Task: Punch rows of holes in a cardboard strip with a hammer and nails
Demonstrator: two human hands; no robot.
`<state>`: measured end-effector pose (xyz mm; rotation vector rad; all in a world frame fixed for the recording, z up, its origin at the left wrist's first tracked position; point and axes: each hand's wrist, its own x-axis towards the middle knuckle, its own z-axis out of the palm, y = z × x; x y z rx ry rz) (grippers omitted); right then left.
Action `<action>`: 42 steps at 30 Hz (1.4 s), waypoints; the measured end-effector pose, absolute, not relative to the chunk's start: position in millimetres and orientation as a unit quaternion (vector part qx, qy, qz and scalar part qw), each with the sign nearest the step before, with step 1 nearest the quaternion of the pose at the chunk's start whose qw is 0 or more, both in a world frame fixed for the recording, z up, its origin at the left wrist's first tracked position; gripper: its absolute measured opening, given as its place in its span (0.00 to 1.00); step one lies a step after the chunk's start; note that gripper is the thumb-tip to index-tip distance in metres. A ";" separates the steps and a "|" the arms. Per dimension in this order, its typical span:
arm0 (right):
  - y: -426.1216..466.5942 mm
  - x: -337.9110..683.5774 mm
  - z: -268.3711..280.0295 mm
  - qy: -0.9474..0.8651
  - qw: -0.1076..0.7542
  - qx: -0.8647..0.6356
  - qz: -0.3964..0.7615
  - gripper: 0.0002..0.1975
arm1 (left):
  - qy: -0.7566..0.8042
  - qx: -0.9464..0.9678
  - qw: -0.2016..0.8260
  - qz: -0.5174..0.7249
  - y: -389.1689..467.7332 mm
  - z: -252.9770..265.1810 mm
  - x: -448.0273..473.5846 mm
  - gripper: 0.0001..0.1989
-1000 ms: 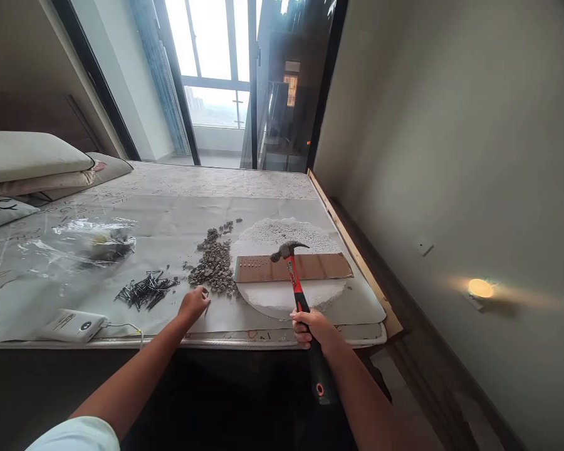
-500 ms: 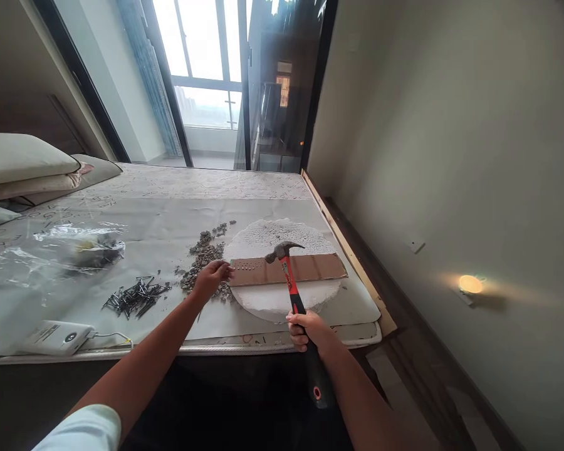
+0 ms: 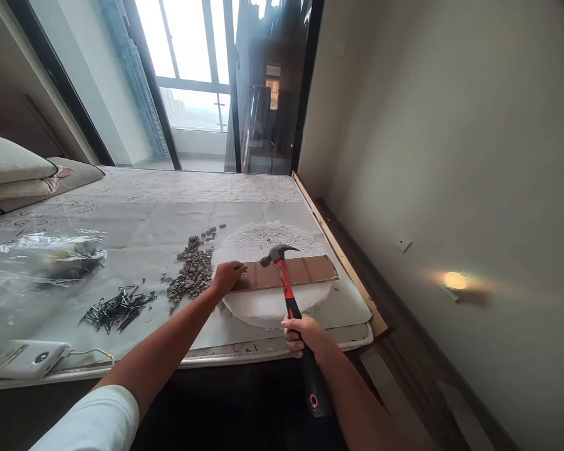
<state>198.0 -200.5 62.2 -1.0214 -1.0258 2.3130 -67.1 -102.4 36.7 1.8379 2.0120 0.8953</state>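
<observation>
My right hand [image 3: 303, 335] is wrapped round the black grip of a claw hammer [image 3: 286, 285]. Its metal head is raised over a brown strip of board [image 3: 305, 270], with the claw pointing right. Over the left part of the board is my left hand [image 3: 228, 277], its fingertips pinched together near the surface. Whatever is between them is too small to make out. The hand covers most of the rows of small shiny dots on that end. Under the board lies a round white slab [image 3: 263, 307] with a rough, crumbly top.
Grey gravel [image 3: 192, 266] is strewn left of the slab. A heap of dark nails [image 3: 117, 307] lies nearer, with a white power bank [image 3: 26, 359] and cable at the front edge. Clear plastic wrapping [image 3: 51, 250] sits further left. A wooden rail [image 3: 333, 241] borders the mattress.
My left hand has moved right, from the board's left end to over its dotted part. The hammer stays raised in my right hand. The whole view has shifted slightly.
</observation>
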 end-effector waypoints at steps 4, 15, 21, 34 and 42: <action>-200.2 197.2 60.8 -0.368 0.205 -0.363 0.831 0.18 | 0.696 0.646 0.105 0.296 -99.8 31.3 -69.5 0.13; -203.4 192.6 59.1 -0.398 0.193 -0.404 0.801 0.17 | 0.697 0.670 0.052 0.250 -97.9 21.5 -66.1 0.14; -210.6 185.5 57.9 -0.446 0.193 -0.445 0.752 0.14 | 0.690 0.685 0.035 0.232 -97.1 10.8 -68.3 0.14; -198.2 164.5 104.6 -0.536 0.117 -0.544 0.634 0.09 | 0.689 0.674 0.047 0.262 -103.0 2.4 -69.1 0.16; -196.7 163.4 101.6 -0.535 0.159 -0.543 0.627 0.08 | 0.679 0.674 0.068 0.283 -105.3 1.3 -68.8 0.14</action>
